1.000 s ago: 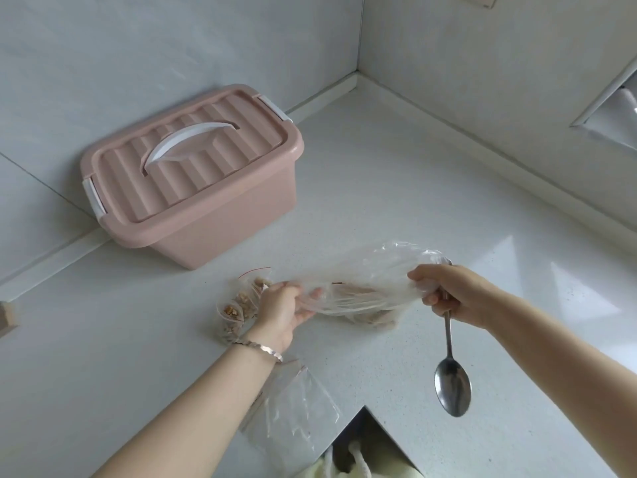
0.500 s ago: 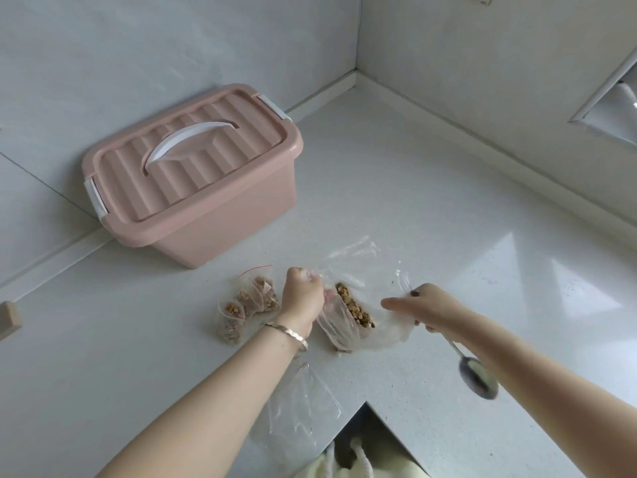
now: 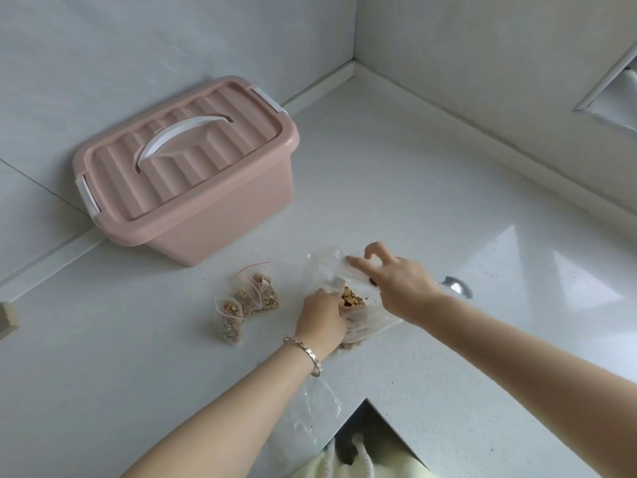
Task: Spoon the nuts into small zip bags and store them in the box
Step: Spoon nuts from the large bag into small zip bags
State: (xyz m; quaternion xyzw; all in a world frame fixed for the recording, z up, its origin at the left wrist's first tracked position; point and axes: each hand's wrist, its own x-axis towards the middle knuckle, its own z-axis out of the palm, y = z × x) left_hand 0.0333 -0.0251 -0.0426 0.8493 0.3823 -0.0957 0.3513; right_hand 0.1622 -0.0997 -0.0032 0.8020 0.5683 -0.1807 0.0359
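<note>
Gripping the clear nut bag [image 3: 367, 322] by its near side, the left hand [image 3: 320, 319] holds it on the white speckled counter [image 3: 413, 201]. The right hand [image 3: 400, 284] spreads its fingers over the bag's mouth; its grip cannot be told, and the spoon [image 3: 456, 287] shows behind its wrist. Filled small zip bags [image 3: 248, 301] lie just to the left. The lidded pink box [image 3: 193, 174] stands against the grey wall [image 3: 138, 46].

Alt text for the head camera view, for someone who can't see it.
Left hand and right hand hold open a clear bag of nuts; the right also holds a spoon. Filled zip bags lie beside it, a closed pink box behind.
</note>
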